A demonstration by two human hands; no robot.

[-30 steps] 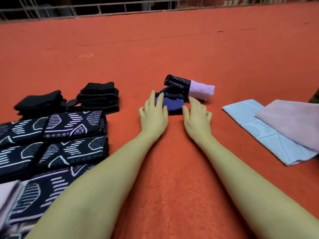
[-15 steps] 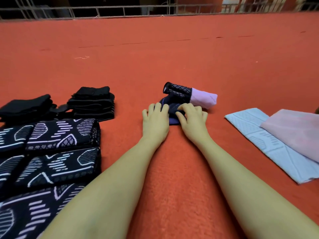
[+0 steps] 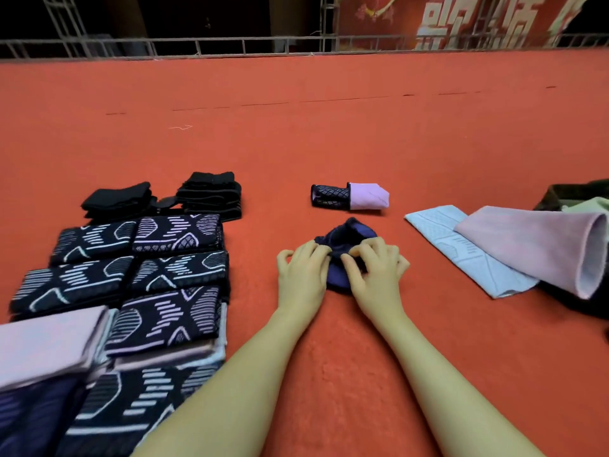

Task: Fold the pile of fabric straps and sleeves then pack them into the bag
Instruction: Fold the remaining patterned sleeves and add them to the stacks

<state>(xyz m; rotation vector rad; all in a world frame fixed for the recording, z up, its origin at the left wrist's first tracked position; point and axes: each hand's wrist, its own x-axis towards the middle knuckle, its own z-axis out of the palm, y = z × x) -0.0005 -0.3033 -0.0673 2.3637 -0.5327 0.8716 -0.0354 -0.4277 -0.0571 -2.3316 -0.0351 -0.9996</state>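
A small dark blue sleeve [image 3: 352,235] lies bunched on the red carpet in front of me. My left hand [image 3: 301,275] grips its left edge with curled fingers, and my right hand [image 3: 374,270] pinches its right side. Just beyond lies a rolled sleeve [image 3: 349,196], half dark patterned and half lilac. On the left sit several folded dark patterned sleeves [image 3: 138,268] and two stacks of folded black straps [image 3: 211,194]. A dark bag [image 3: 573,192] shows at the far right edge, mostly hidden.
A pale blue sleeve [image 3: 461,250] and a lilac sleeve [image 3: 540,250] lie unfolded on the right. Folded lilac pieces [image 3: 46,346] rest at the near left. A metal railing [image 3: 230,47] edges the far side of the carpet [image 3: 329,127].
Both hands pulled the blue sleeve toward me, away from the rolled lilac one, and their fingers went from flat to curled on it. The camera tilted up and the bag came into view.
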